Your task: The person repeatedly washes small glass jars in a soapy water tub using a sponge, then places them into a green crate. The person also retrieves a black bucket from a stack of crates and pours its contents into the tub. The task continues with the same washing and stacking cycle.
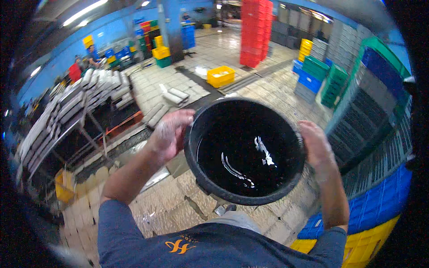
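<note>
Before my chest is a round black tub (246,197), its inside dark with bright glints that look like liquid. My left hand (171,134) grips the tub's rim at the left, with the thumb and fingers at its edge. On the opposite side my right hand (315,142) holds the rim. Both hands are slightly blurred, and the fingers under the rim are hidden. Below the tub parts of my trousers and one shoe show over the wet tiled floor (167,201).
A yellow crate (221,77) stands on the floor ahead, beyond a drain channel. Pale wrapped rolls (176,95) lie left of it. Racks piled with long pale packages (73,100) line the left. Stacked red crates (253,33) rise ahead; blue crates (378,201) stand close at right.
</note>
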The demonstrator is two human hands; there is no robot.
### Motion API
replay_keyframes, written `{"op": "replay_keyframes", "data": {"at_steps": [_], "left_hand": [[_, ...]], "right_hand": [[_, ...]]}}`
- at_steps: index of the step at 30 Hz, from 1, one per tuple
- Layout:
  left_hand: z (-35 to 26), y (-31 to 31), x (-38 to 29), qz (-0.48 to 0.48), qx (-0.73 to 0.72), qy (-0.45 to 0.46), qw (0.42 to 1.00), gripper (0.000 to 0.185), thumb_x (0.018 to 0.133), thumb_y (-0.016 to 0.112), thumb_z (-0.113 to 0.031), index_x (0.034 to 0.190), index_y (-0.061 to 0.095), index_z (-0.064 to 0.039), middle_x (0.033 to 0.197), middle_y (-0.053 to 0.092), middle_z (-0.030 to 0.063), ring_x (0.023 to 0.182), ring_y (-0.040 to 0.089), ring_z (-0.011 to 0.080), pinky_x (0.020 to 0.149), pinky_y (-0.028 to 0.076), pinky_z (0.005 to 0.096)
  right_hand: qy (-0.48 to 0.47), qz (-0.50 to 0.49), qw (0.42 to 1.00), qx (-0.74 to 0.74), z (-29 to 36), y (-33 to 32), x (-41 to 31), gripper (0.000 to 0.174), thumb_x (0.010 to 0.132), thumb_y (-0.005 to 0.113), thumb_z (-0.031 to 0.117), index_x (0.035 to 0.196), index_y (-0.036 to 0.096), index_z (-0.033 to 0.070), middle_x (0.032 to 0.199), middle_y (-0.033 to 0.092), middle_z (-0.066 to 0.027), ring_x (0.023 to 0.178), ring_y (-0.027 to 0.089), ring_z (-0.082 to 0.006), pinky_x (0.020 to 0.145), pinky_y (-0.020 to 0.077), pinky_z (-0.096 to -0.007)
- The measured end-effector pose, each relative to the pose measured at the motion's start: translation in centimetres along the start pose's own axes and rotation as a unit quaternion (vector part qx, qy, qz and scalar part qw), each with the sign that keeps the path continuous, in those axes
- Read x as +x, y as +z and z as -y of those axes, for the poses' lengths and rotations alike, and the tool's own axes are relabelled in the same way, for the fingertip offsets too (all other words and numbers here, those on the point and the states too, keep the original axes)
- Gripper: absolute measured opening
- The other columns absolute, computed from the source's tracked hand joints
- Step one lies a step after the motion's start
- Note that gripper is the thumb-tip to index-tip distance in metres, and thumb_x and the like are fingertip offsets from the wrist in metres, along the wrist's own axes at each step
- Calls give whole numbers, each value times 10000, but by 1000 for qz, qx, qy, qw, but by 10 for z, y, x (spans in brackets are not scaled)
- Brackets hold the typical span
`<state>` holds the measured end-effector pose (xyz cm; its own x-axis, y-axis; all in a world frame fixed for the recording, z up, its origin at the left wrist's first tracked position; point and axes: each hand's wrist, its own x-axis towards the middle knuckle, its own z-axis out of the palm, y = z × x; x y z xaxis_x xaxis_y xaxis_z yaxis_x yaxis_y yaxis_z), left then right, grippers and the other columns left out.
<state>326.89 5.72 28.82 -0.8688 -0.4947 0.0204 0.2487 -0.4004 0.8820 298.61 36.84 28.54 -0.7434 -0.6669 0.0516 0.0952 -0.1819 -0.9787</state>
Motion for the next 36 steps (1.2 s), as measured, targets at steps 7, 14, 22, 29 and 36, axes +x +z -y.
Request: {"op": "replay_keyframes", "data": {"at_steps": [7, 14, 22, 29, 36], "left_hand": [[209, -84, 216, -154, 24, -153, 976, 50, 824, 648, -42, 785, 625, -65, 769, 654, 59, 724, 668, 203, 688, 561, 359], [342, -132, 421, -201, 52, -201, 957, 62, 861, 664, -34, 904, 633, -1, 800, 668, 88, 692, 651, 221, 646, 539, 360], [370, -113, 686, -120, 115, -223, 960, 104, 890, 658, -83, 953, 668, -1, 865, 710, 98, 758, 684, 217, 715, 560, 372], [293, -1, 934, -49, 86, -110, 989, 46, 877, 675, -66, 845, 643, -68, 785, 642, 25, 712, 605, 161, 698, 511, 310], [211, 116, 1193, 93, -17, -55, 994, 227, 939, 652, -151, 1098, 681, 8, 1115, 721, 122, 996, 685, 222, 927, 541, 373]], "right_hand": [[121, -99, 984, -85, -222, -86, 188, 738, 871, 789, 342, 1411, 445, -24, 1153, 659, -168, 1009, 647, -281, 913, 532, -426], [238, -136, 955, -114, -374, -161, 362, 590, 850, 794, 373, 1230, 630, -48, 1097, 705, -155, 984, 660, -236, 861, 538, -393], [212, -215, 947, -108, -384, -254, 566, 448, 879, 783, 325, 1136, 651, -18, 1009, 698, -121, 906, 646, -191, 798, 539, -369], [129, -224, 962, -82, -222, -344, 754, 396, 921, 763, 271, 1198, 588, 48, 1061, 633, -49, 965, 578, -159, 861, 506, -335], [-25, -216, 970, 112, -63, -434, 942, 336, 969, 700, 264, 1199, 555, 67, 887, 637, -3, 595, 558, -46, 439, 393, -214]]}}
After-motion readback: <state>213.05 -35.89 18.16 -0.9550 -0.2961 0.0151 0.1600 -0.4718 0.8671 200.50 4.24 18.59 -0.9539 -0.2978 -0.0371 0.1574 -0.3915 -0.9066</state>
